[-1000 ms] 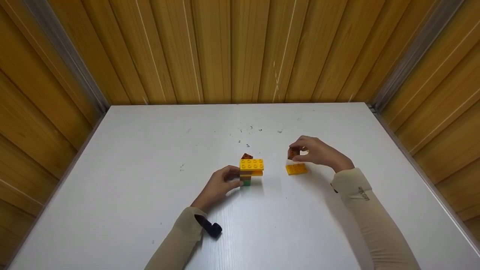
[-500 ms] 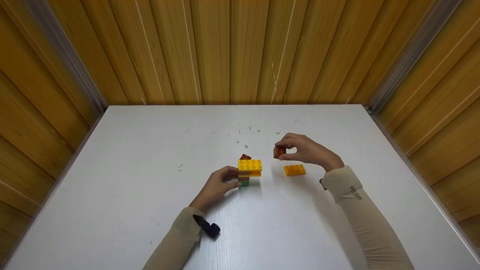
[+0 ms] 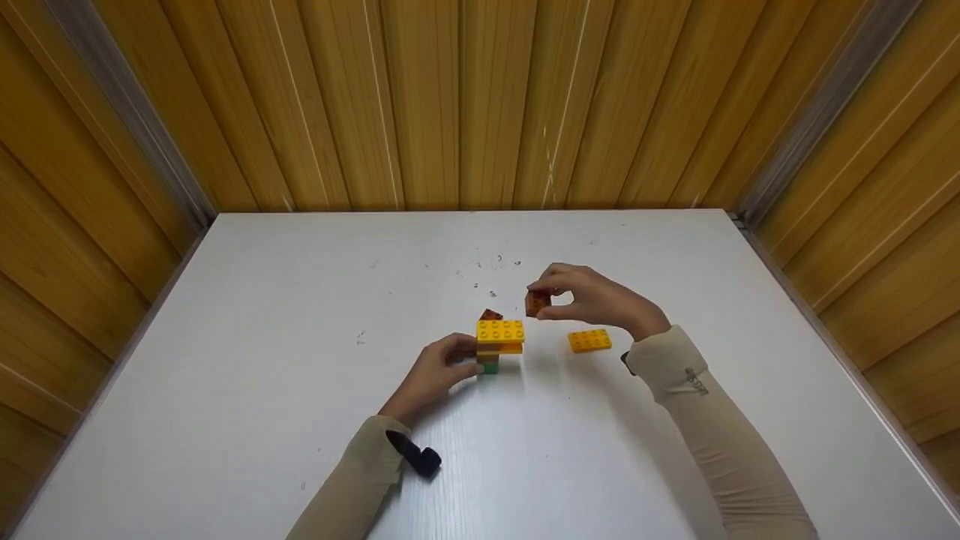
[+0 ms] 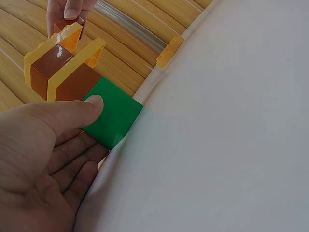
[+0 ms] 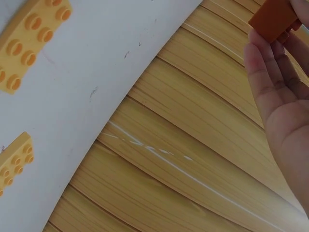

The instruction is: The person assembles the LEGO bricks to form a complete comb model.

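Note:
My left hand [image 3: 431, 369] grips a stack of toy building bricks standing on the table. In the left wrist view, the thumb presses the green brick [image 4: 113, 116] at its bottom; above that, brown bricks alternate with yellow plates. The top yellow plate [image 3: 500, 331] has studs up and overhangs to the right. Up and right of the stack, my right hand [image 3: 600, 297] pinches a small brown brick [image 3: 537, 303] between thumb and fingers, held in the air. That brown brick [image 5: 273, 20] also shows in the right wrist view.
Right of the stack, a loose yellow plate [image 3: 589, 340] lies studs up on the white table [image 3: 262, 360]. Another brown brick [image 3: 490, 315] shows just behind the stack, partly hidden. Wood-patterned walls [image 3: 480, 105] enclose the back and sides.
My right hand has moved left with the brown brick, from above the loose yellow plate toward the stack. My left hand stays on the stack.

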Demonstrator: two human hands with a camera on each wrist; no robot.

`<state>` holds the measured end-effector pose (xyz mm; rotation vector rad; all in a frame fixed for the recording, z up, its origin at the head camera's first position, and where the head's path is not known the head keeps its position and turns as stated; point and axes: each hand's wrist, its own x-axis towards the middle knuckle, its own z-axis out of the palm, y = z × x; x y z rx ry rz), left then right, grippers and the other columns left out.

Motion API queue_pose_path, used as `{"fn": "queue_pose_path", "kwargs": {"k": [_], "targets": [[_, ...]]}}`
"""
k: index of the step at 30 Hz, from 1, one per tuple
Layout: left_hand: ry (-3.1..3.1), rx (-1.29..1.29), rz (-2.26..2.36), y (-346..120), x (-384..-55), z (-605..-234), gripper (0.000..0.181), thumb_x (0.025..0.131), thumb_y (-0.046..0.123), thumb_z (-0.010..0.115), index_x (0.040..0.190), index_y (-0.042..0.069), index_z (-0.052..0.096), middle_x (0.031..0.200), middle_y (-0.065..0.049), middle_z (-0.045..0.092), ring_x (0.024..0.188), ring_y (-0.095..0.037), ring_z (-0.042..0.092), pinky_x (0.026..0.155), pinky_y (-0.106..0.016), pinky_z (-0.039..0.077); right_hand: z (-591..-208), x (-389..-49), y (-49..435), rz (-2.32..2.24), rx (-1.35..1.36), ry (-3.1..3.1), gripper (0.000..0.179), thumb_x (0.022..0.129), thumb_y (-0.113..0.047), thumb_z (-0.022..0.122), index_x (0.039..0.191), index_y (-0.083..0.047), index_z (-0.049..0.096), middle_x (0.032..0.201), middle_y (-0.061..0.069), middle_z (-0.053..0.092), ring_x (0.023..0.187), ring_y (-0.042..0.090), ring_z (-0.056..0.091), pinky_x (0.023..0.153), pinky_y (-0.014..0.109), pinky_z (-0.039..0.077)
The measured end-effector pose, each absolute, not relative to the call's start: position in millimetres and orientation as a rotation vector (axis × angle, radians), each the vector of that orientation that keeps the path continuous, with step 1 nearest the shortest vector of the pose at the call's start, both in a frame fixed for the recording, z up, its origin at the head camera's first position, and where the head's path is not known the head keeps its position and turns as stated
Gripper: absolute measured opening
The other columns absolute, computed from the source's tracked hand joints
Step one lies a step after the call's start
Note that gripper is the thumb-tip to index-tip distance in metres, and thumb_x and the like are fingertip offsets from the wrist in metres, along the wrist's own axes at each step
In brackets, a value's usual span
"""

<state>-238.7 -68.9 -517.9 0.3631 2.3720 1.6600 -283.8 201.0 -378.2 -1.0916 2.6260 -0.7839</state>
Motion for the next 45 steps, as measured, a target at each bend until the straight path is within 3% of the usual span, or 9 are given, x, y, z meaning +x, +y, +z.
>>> {"fn": "queue_pose_path", "kwargs": {"k": [10, 22, 35, 45], "targets": [[2.357, 0.393, 1.663, -69.7, -240.1, -517.7, 0.037, 0.086, 0.02, 0.072, 0.12, 0.016, 0.06, 0.121, -0.002, 0.065, 0.114, -0.019, 0.06, 0.104, -0.039, 0.046, -379.2, -285.5, 189.8, -0.773, -1.249, 2.602, 0.03, 0.088, -0.02, 0.07, 0.116, -0.009, 0.067, 0.105, 0.002, 0.061, 0.099, 0.016, 0.059, 0.09, 0.033, 0.053], [2.366, 0.365, 1.632, -69.4, -240.2, -517.4, 0.035, 0.086, 0.02, 0.071, 0.12, 0.02, 0.061, 0.12, 0.003, 0.065, 0.114, -0.016, 0.06, 0.106, -0.039, 0.045, -377.6, -283.3, 170.1, -0.764, -1.253, 2.558, 0.035, 0.088, -0.022, 0.069, 0.12, -0.008, 0.066, 0.108, 0.004, 0.06, 0.104, 0.019, 0.06, 0.095, 0.04, 0.051], [2.365, 0.389, 1.638, -71.2, -240.3, -516.8, 0.033, 0.087, 0.021, 0.071, 0.118, 0.021, 0.062, 0.118, 0.004, 0.066, 0.112, -0.014, 0.061, 0.105, -0.039, 0.045, -377.2, -282.3, 155.1, -0.761, -1.231, 2.497, 0.033, 0.088, -0.02, 0.069, 0.119, -0.009, 0.066, 0.109, 0.003, 0.06, 0.105, 0.017, 0.06, 0.095, 0.032, 0.052], [2.367, 0.473, 1.662, -71.3, -240.2, -515.2, 0.035, 0.087, 0.017, 0.07, 0.121, 0.015, 0.06, 0.121, -0.003, 0.066, 0.114, -0.019, 0.061, 0.103, -0.038, 0.047, -377.6, -281.8, 145.0, -0.738, -1.263, 2.485, 0.031, 0.088, -0.021, 0.07, 0.116, -0.009, 0.067, 0.107, 0.002, 0.06, 0.098, 0.014, 0.058, 0.088, 0.028, 0.052]]}}
